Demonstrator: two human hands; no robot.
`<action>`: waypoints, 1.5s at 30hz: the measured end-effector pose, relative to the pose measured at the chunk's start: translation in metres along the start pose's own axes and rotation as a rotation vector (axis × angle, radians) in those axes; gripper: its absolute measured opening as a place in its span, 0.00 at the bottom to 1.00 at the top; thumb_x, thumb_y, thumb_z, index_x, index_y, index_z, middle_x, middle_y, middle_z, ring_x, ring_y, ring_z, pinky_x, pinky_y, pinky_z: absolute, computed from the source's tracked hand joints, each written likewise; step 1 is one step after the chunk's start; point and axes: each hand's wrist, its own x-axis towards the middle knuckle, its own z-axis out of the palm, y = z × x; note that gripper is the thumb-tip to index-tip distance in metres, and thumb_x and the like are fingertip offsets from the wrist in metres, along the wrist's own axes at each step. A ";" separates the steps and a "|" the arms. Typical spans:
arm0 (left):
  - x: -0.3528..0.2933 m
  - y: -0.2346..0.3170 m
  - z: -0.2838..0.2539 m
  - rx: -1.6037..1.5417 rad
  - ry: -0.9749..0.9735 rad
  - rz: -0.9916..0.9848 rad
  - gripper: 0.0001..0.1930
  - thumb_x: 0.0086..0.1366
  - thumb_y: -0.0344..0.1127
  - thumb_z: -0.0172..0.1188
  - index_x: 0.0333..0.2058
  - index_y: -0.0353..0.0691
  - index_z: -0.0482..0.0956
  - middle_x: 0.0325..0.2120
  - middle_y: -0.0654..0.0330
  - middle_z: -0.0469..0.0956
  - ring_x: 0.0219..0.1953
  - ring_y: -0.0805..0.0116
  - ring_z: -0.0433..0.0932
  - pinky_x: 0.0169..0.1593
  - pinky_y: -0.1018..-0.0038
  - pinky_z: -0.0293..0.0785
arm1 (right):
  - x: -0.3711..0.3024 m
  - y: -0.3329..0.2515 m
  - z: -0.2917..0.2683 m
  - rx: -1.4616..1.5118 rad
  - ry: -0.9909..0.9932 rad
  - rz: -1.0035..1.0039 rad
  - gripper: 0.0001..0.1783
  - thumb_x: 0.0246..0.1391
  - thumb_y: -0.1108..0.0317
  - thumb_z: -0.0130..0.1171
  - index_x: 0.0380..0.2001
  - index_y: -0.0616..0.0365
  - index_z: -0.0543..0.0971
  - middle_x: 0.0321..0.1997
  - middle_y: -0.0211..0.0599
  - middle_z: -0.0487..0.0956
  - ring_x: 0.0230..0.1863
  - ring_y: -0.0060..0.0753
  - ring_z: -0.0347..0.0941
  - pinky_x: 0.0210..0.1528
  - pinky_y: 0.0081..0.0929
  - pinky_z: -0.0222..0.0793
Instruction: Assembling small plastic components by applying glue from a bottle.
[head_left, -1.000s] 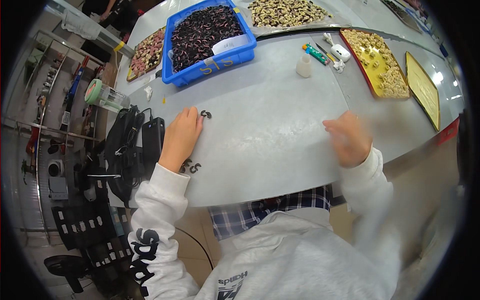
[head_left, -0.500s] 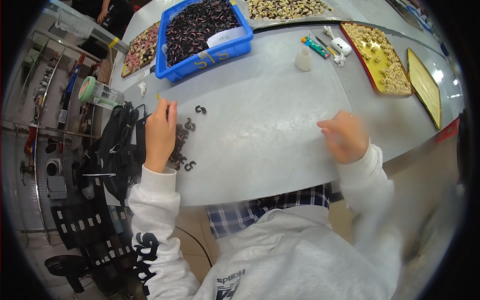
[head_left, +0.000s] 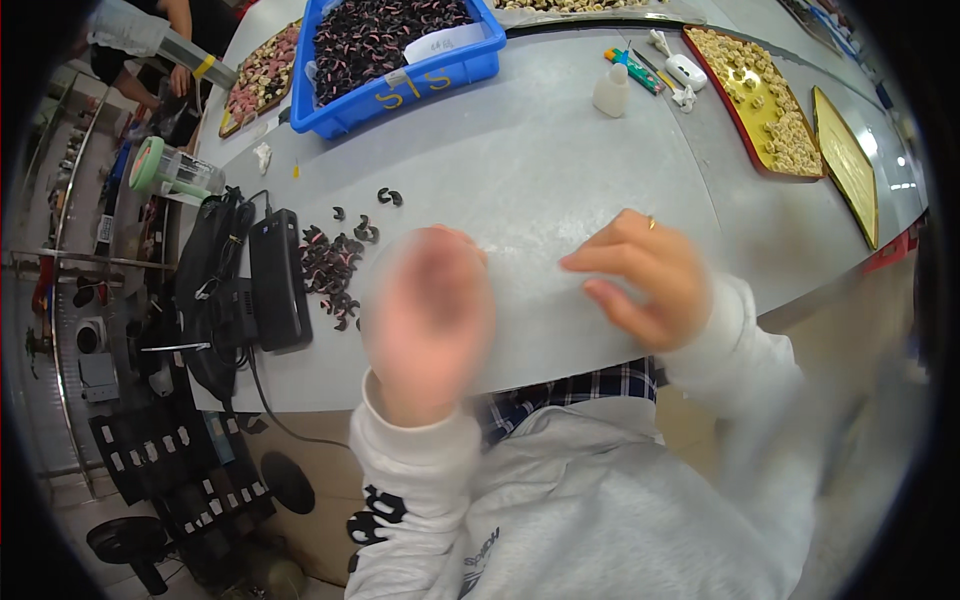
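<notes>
One bin [head_left: 420,85] of black pieces [head_left: 375,40]

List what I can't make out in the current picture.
- Head view: whether the bare left hand holds anything; blur hides it.
- Head view: the palm of the bare right hand; the hand's own back hides it.
- Head view: the far end of the rectangular blue plastic tub; the top edge cuts it off.
- Head view: the count of small, dark, curved pieces; they overlap.
</notes>
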 end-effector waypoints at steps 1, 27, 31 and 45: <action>0.002 -0.005 -0.006 -0.006 0.002 -0.003 0.09 0.69 0.30 0.40 0.39 0.33 0.69 0.33 0.59 0.69 0.35 0.70 0.68 0.29 0.79 0.67 | 0.005 -0.004 0.006 0.041 0.000 -0.044 0.16 0.41 0.79 0.61 0.39 0.60 0.78 0.32 0.39 0.77 0.29 0.36 0.71 0.30 0.27 0.65; 0.015 -0.018 -0.051 0.257 -0.290 0.443 0.22 0.69 0.34 0.37 0.58 0.29 0.62 0.60 0.48 0.61 0.66 0.59 0.55 0.69 0.68 0.53 | 0.006 -0.013 0.041 0.188 0.012 0.309 0.12 0.39 0.79 0.68 0.30 0.61 0.79 0.30 0.35 0.74 0.28 0.27 0.73 0.31 0.21 0.69; 0.017 -0.013 -0.059 0.260 -0.304 0.434 0.21 0.70 0.32 0.36 0.57 0.26 0.61 0.60 0.46 0.61 0.66 0.56 0.55 0.69 0.66 0.56 | -0.008 -0.004 0.044 0.096 0.000 0.460 0.11 0.40 0.76 0.70 0.29 0.61 0.78 0.28 0.33 0.73 0.27 0.25 0.72 0.29 0.19 0.69; 0.018 -0.035 -0.047 0.613 -0.227 0.400 0.25 0.72 0.40 0.30 0.61 0.31 0.59 0.64 0.51 0.57 0.67 0.62 0.52 0.70 0.67 0.47 | 0.000 -0.018 0.059 0.016 0.102 0.187 0.18 0.40 0.76 0.68 0.39 0.61 0.78 0.33 0.38 0.74 0.31 0.36 0.73 0.33 0.26 0.71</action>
